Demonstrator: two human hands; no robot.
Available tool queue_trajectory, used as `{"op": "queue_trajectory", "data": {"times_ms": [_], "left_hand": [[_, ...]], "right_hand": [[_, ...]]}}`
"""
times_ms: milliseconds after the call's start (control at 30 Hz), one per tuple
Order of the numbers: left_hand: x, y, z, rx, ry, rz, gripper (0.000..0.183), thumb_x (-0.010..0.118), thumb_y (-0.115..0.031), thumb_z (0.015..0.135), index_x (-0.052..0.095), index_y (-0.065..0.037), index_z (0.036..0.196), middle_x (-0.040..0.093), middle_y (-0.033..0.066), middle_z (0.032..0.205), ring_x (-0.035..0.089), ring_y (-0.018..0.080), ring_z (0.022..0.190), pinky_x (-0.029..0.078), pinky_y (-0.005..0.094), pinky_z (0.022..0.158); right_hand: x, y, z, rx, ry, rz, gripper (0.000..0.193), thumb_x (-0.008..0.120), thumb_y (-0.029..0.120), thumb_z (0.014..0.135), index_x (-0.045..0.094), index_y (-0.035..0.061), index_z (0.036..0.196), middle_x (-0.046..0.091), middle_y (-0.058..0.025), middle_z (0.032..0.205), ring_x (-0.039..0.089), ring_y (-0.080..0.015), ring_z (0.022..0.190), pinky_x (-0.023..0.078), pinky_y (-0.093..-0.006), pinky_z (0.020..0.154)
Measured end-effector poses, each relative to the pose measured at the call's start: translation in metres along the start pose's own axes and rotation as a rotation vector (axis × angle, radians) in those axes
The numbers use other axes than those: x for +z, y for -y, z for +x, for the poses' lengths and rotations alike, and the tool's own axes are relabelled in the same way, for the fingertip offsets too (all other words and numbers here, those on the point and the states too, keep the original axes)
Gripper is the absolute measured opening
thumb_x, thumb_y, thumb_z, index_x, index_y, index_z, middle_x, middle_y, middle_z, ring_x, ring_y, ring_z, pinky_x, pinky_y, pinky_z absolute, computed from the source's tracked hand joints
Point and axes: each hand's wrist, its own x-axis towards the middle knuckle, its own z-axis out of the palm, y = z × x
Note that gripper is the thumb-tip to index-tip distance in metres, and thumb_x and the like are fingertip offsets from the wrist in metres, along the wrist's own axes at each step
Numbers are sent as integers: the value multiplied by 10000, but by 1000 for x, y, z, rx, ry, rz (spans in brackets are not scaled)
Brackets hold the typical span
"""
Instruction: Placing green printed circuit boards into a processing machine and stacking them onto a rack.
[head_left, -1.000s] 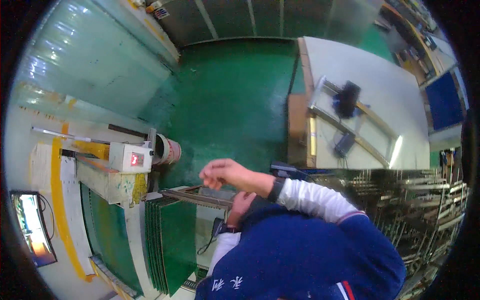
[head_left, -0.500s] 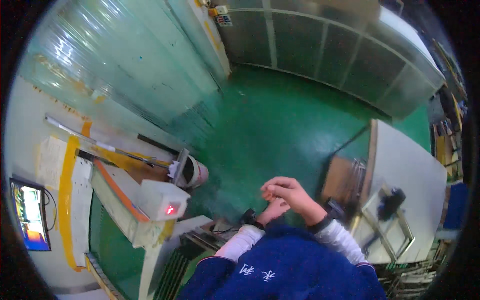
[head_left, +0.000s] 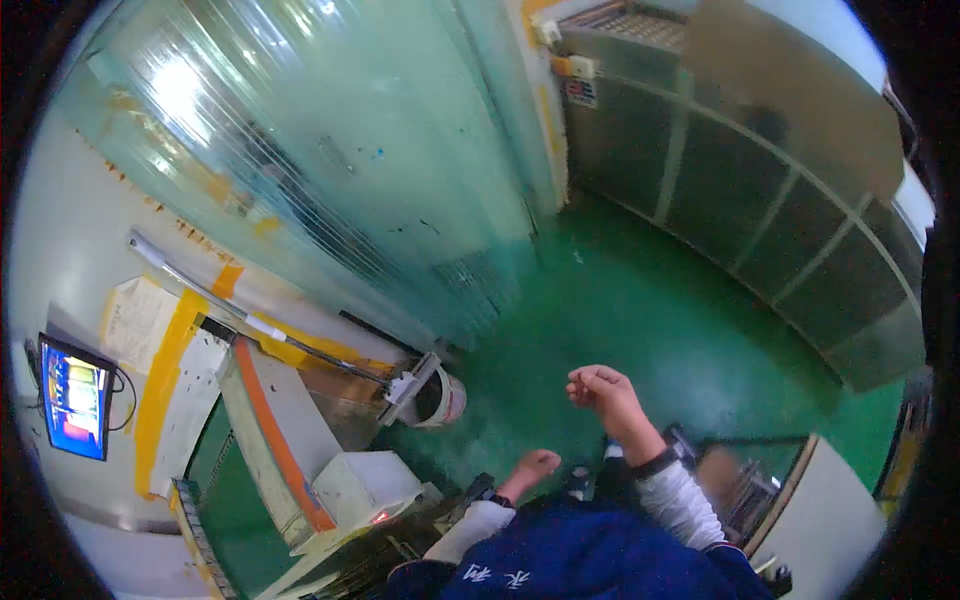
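My right hand (head_left: 607,396) is held out in front of my body above the green floor (head_left: 600,310). Its fingers are curled in with the thumb against them, and whatever they may hold does not show. Lower and to the left, my left hand (head_left: 530,474) is closed too, its fingertips turned inward; its inside is hidden. The two hands are apart, and neither touches anything around it. A dark band sits on each wrist over a white sleeve. Left of my left hand stands a white box (head_left: 368,490) with a small red display, on a machine with an orange stripe (head_left: 270,430).
A bucket (head_left: 452,398) and a long-handled mop (head_left: 265,325) stand by the left wall. Clear plastic strip curtains (head_left: 400,150) hang beyond. A monitor (head_left: 76,398) is at far left. Metal panels (head_left: 740,190) run along the right; a pale board (head_left: 835,500) stands at lower right.
My hands were together and have come apart, the left going lower and left. My view has turned right, so the bucket and curtains sit farther right, and less of the pale board shows.
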Motion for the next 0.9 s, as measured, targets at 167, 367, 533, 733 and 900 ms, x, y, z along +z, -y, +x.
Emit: {"op": "queue_trajectory", "data": {"times_ms": [167,367,533,733,900], "left_hand": [[-44,-7,32,19,-206,-134,298,630,-308,857,657,-26,948,620,8,764,560,99,697,459,272,641],[-85,-15,65,11,-500,-411,296,631,-316,851,650,-23,886,602,12,740,524,97,657,429,279,595],[-96,-87,42,-20,-795,-615,319,633,-335,835,654,-17,849,603,15,723,533,108,654,434,296,594],[-120,-44,64,-47,-900,-594,352,618,-353,832,694,-23,932,674,53,816,609,144,742,485,312,663],[-149,-13,77,-156,-1044,-664,364,634,-361,823,695,-28,956,685,68,854,619,154,769,494,333,697]], "right_hand": [[18,35,108,105,115,-133,191,565,192,934,645,30,995,665,-61,902,603,-139,770,489,-284,684],[73,97,256,48,387,-342,254,554,211,937,624,49,1119,663,-46,1029,615,-145,915,470,-274,780],[143,115,375,42,458,-431,328,518,233,957,569,60,1230,607,-62,1216,558,-162,1114,420,-310,897],[247,77,505,21,595,-512,432,506,289,964,492,62,1331,530,-72,1330,485,-190,1222,348,-365,1004],[326,30,587,-87,555,-555,540,468,331,974,344,75,1432,410,-94,1442,367,-241,1338,268,-428,1086]]}}
